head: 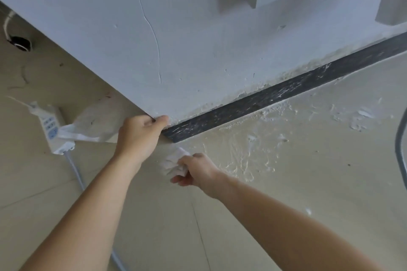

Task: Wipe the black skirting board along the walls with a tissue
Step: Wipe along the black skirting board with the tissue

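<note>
The black skirting board (pixel 275 94) runs along the foot of the white wall from the wall's corner up to the right, flecked with white plaster marks. My left hand (pixel 141 134) grips the wall corner just above the board's near end, fingers curled around the edge. My right hand (pixel 193 171) holds a crumpled white tissue (pixel 174 164) just below and in front of the board's end, close to the floor, a short gap from the board.
A white power strip (pixel 52 130) with its cable (pixel 74 169) lies on the floor at left, beside a clear plastic bag (pixel 92 121). Dried plaster smears (pixel 253 156) cover the beige floor. A dark hose (pixel 400 149) hangs at the right edge. A pipe hole (pixel 21 43) sits far left.
</note>
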